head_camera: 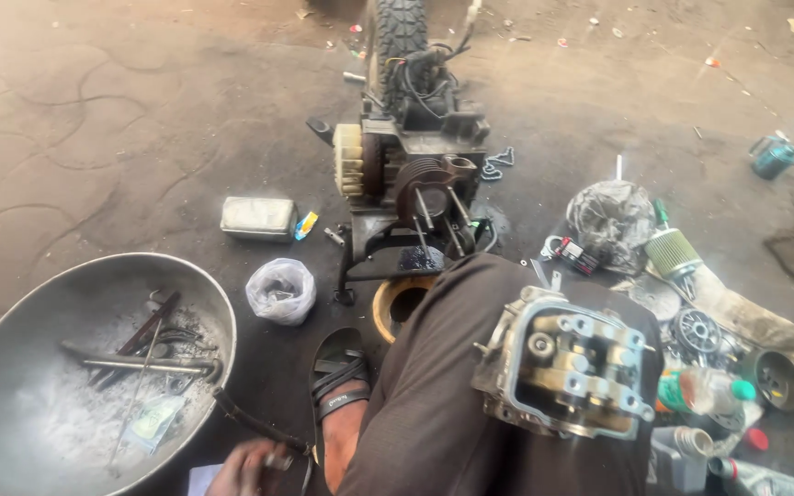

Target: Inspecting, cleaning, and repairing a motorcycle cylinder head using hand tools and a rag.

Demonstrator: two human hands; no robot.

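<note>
Our left hand (248, 468) sits at the bottom edge, fingers curled onto a small metal piece (277, 459) just beside our sandalled foot (340, 386); how tightly, we cannot tell. The right hand is out of view. The cylinder head (567, 367) rests on our knee (470, 367), well apart. The basin (11, 367) crowds the left; bare floor (121, 138) lies beyond.

Cylinder head (562, 372): dull cast metal, greasy. Basin (11, 321): matt grey metal, scuffed. Bag (281, 290): glossy clear plastic. Trousers (434, 404): matt brown cloth. Floor (94, 138): rough concrete.
</note>
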